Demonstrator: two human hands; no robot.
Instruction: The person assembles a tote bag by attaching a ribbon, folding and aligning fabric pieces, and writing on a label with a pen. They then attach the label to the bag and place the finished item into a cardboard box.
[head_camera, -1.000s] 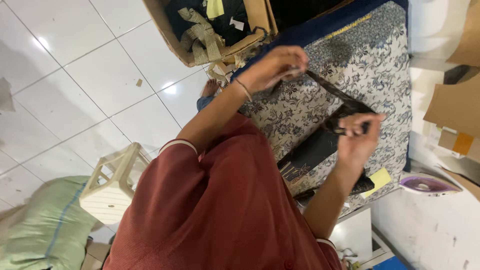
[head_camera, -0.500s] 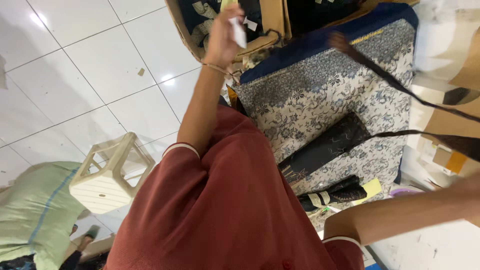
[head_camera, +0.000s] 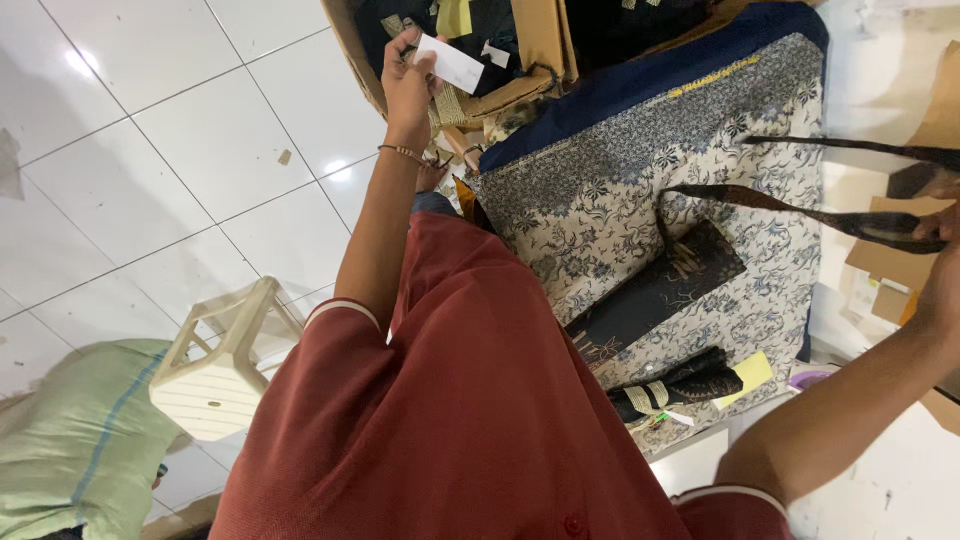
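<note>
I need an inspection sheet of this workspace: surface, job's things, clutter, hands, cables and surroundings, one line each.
Surface: padded board with floral cover and blue edge.
Job's things: white card over the cardboard box; dark patterned strip; folded dark cloth on the board.
Clutter: rolled dark cloth, yellow note.
Hands: left hand holds the card; right hand grips the strip.
Cables: nothing seen.
Surroundings: white tiled floor, plastic stool, green sack.

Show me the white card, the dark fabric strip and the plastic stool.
white card (head_camera: 452, 62), head view, middle of its face.
dark fabric strip (head_camera: 800, 208), head view, mid-length of the band.
plastic stool (head_camera: 212, 395), head view, on its slatted seat.
</note>
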